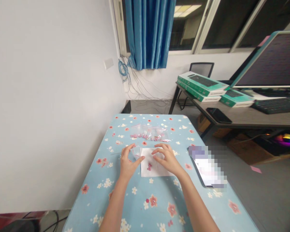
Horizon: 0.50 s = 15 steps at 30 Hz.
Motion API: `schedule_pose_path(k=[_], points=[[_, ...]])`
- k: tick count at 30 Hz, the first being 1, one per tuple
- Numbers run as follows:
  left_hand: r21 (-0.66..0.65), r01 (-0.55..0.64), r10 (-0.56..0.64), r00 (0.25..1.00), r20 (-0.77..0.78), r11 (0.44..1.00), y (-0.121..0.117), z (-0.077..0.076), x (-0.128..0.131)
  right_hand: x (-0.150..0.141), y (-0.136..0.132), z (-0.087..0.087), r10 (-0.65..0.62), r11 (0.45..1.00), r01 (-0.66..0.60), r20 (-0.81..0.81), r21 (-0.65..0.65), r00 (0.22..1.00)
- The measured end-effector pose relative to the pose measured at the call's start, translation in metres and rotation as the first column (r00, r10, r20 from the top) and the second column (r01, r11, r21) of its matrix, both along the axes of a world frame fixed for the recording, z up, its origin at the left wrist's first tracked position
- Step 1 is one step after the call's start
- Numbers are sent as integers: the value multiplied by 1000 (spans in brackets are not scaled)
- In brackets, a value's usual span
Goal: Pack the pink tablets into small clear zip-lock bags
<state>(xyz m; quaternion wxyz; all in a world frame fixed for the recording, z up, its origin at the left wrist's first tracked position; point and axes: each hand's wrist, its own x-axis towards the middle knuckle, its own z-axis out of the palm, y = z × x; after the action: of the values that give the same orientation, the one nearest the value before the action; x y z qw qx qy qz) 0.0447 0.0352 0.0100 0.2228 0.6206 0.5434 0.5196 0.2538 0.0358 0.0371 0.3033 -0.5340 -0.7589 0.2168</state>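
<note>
Head view — half-open hands: left (129, 162) touching plastic bag (136, 151), right (166, 159) over paper (157, 170).

The left grip (129, 161) curves around a small scrap of clear plastic (136, 151) at the near corner of a white paper sheet (157, 166); whether it pinches the scrap cannot be told. The right grip (168, 158) stands open, fingers curved over the sheet. Between the two grips, a small cluster of pink beads (149, 166) lies on the paper. Just ahead of the grips is a clear plastic bag (148, 132) holding more pink beads. All of this sits on a bench (132, 206) covered in blue floral cloth. Right of the right grip lies a blurred-out tablet or phone (206, 166), and farther right, a second bench (256, 117) carries a black phone (218, 115), green boxes (201, 84) and a monitor (268, 61).
</note>
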Motion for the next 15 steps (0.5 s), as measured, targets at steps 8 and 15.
schedule_pose_path(k=[8,15], points=[[-185,227,-96,841,533,956,9,1,-1,-2,-11,-3,120,982,-94,154,-162,981],[-276,326,18,616,788,904,6,4,1,-8,-10,-8,114,985,-88,171,-148,979]])
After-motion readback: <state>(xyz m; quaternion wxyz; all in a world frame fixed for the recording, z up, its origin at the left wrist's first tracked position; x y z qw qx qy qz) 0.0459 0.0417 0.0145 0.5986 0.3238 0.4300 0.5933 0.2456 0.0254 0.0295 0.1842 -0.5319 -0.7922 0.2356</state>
